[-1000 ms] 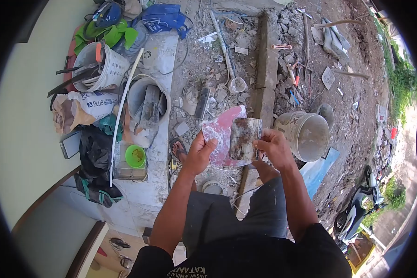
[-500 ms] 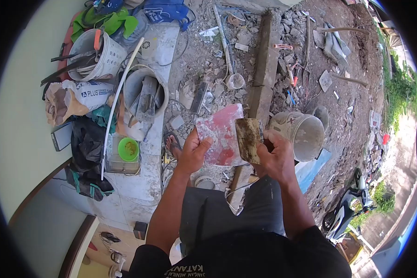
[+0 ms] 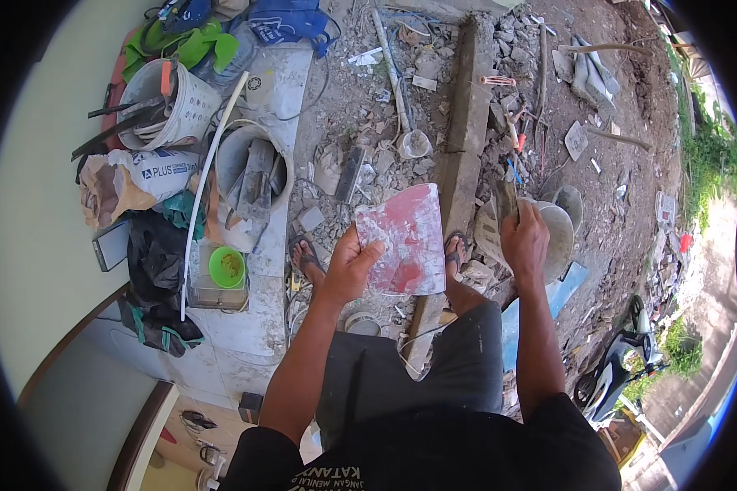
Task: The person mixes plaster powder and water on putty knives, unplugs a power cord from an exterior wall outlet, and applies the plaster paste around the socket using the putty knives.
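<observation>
My left hand [image 3: 350, 268] is closed on the left edge of a flat red board [image 3: 403, 245] smeared with white plaster. The thumb lies across its face. My right hand [image 3: 526, 239] grips a dirty flat-bladed scraper [image 3: 506, 199], now turned nearly edge-on, and its handle is hidden in the fingers. A gap separates the scraper from the board. Just behind the right hand is a grey mortar-stained bucket [image 3: 558, 237], partly covered by hand and scraper.
A concrete kerb [image 3: 463, 159] runs between my sandalled feet. Rubble lies on both sides. To the left, a white bucket of tools [image 3: 190, 114], another bucket [image 3: 285, 176], a white pipe [image 3: 210, 168] and a green bowl [image 3: 227, 268] crowd the ledge. A blue sheet [image 3: 561, 286] lies right.
The scraper has left the board's right edge and swung right with my right hand, towards the bucket, turning edge-on. The board has shifted slightly right in my left hand.
</observation>
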The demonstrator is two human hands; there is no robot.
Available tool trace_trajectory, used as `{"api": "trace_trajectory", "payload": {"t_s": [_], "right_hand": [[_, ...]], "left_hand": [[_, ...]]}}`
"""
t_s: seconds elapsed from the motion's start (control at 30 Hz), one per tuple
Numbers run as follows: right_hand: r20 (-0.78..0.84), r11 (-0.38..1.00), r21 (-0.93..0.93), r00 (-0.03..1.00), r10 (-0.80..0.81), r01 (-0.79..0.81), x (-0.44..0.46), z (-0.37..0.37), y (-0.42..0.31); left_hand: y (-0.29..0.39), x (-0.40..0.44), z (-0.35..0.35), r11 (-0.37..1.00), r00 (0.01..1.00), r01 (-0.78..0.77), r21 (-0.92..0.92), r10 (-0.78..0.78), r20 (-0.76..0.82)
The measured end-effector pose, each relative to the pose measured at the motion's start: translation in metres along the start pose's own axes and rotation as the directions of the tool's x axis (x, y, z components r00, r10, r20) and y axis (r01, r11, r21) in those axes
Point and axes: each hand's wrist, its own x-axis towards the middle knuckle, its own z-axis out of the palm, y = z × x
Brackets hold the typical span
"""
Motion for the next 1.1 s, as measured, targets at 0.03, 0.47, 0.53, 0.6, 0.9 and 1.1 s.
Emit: {"api": "trace_trajectory", "payload": {"t_s": [0.03, 0.47, 0.53, 0.6, 0.9, 1.1], "right_hand": [[-0.050, 0.999, -0.023, 0.998, 0.041, -0.043, 0.003, 0.007, 0.009], [0.523, 0.302, 0.799, 0.849, 0.077, -0.520, 0.053, 0.072, -0.143], [0.526, 0.289, 0.818, 0.850, -0.024, -0.498, 0.057, 0.087, -0.168], [0.543, 0.256, 0.824, 0.833, -0.105, -0.505, 0.060, 0.102, -0.198], [0.627, 0.160, 0.766, 0.666, -0.404, -0.623, 0.068, 0.174, -0.332], [0.668, 0.225, 0.711, 0.540, -0.512, -0.666, 0.076, 0.202, -0.410]], "left_hand": [[0.001, 0.000, -0.001, 1.000, 1.000, -0.023, 0.004, 0.023, 0.002], [0.041, -0.038, -0.069, 0.990, 0.975, -0.132, 0.053, 0.139, -0.175], [0.052, -0.051, -0.082, 0.980, 0.955, -0.161, 0.113, 0.184, -0.232], [0.051, -0.063, -0.099, 0.986, 0.944, -0.165, 0.029, 0.166, -0.284], [0.075, -0.108, -0.175, 0.943, 0.849, -0.321, -0.085, 0.246, -0.468], [0.075, -0.137, -0.236, 0.932, 0.803, -0.346, -0.108, 0.235, -0.547]]}}
